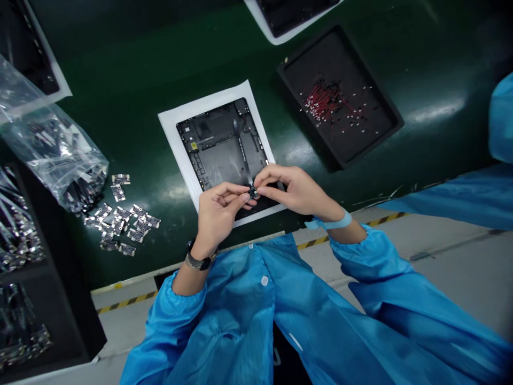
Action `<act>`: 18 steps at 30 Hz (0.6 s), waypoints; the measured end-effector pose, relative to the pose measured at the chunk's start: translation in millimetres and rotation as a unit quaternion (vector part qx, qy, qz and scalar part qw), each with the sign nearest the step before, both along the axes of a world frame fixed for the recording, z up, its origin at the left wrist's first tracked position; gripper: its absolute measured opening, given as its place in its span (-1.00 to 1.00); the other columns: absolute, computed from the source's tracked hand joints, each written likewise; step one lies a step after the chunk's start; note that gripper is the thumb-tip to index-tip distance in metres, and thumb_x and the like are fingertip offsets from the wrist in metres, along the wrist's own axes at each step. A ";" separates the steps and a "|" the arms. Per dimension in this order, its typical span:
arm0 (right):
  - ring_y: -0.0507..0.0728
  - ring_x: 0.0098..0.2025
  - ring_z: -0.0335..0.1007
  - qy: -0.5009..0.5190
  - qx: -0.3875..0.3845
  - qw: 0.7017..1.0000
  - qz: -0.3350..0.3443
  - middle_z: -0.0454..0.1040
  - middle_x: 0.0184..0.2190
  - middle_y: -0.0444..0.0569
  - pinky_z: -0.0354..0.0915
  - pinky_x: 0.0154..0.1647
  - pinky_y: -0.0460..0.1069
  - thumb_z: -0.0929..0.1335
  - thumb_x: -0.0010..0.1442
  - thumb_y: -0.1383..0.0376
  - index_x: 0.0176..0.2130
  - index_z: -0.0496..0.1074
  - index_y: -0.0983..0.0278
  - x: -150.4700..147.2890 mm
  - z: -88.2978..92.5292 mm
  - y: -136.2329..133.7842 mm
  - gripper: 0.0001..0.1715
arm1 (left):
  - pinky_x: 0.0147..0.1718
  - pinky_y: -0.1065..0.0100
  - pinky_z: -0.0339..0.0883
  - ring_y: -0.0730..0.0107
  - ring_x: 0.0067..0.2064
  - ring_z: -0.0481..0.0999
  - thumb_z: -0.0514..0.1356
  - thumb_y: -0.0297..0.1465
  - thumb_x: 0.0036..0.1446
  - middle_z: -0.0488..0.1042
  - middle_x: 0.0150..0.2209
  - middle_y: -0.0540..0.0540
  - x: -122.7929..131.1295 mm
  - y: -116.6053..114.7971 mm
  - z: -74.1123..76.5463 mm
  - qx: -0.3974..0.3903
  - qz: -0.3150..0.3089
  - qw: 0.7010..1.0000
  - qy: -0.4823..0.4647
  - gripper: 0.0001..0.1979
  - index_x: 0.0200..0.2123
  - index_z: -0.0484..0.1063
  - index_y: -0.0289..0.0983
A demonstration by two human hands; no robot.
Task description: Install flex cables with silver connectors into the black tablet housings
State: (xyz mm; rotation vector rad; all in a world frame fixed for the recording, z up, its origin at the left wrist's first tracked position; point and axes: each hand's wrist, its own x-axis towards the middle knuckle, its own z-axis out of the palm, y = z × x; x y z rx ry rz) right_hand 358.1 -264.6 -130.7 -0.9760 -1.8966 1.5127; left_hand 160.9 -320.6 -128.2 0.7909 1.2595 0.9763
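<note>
A black tablet housing point(216, 160) lies on a white sheet point(172, 123) in front of me. A dark flat ribbon cable point(241, 149) runs down its inside to a small circuit board point(252, 191) near the lower edge. My left hand point(220, 208) pinches this board from the left, thumb and forefinger together. From the right, my right hand point(292, 187) pinches the same board between thumb and forefinger. The fingertips cover part of it, so I cannot tell whether it touches the housing.
Several loose small boards point(124, 222) lie left, beside a clear plastic bag point(60, 144) of parts. A black divided bin point(64, 289) stands at lower left. At the right, a black tray point(360, 123) holds red-wired parts point(324, 101). A blue sleeve point(500, 120) shows at far right.
</note>
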 end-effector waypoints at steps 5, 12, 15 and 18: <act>0.14 -0.18 0.45 -0.063 0.052 0.993 0.090 0.56 -0.30 -0.02 0.31 -0.16 0.04 0.41 0.30 0.29 -0.25 0.58 0.26 5.8 9.2 20.5 -0.88 | -0.25 0.28 0.62 0.25 -0.33 0.70 0.42 -0.37 0.10 0.66 -0.38 -0.14 -0.1 -1.1 -1.6 0.004 0.002 1.000 0.004 -0.81 -0.26 0.56 -0.34; 0.12 -0.21 0.45 -0.060 0.036 0.988 0.140 0.57 -0.29 -0.03 0.30 -0.18 0.02 0.43 0.29 0.27 -0.27 0.60 0.25 5.9 7.8 29.5 -0.87 | -0.30 0.27 0.62 0.25 -0.37 0.68 0.42 -0.38 0.07 0.65 -0.41 -0.13 -0.1 -0.7 -1.6 -0.014 -0.007 1.000 0.011 -0.83 -0.30 0.58 -0.34; 0.12 -0.22 0.46 -0.057 0.038 0.988 0.140 0.57 -0.31 -0.03 0.30 -0.18 0.02 0.43 0.28 0.29 -0.29 0.60 0.26 5.0 6.6 29.1 -0.88 | -0.30 0.28 0.62 0.26 -0.38 0.68 0.43 -0.39 0.06 0.65 -0.42 -0.13 -0.3 0.0 -0.9 -0.017 -0.006 1.000 0.010 -0.85 -0.31 0.58 -0.34; 0.12 -0.23 0.46 -0.057 0.047 0.988 0.137 0.57 -0.32 -0.03 0.29 -0.19 0.02 0.42 0.28 0.31 -0.29 0.60 0.26 4.2 6.0 27.6 -0.88 | -0.31 0.27 0.62 0.25 -0.39 0.68 0.43 -0.39 0.05 0.64 -0.43 -0.13 -0.2 -0.4 -0.3 -0.021 -0.004 1.000 0.018 -0.85 -0.32 0.59 -0.33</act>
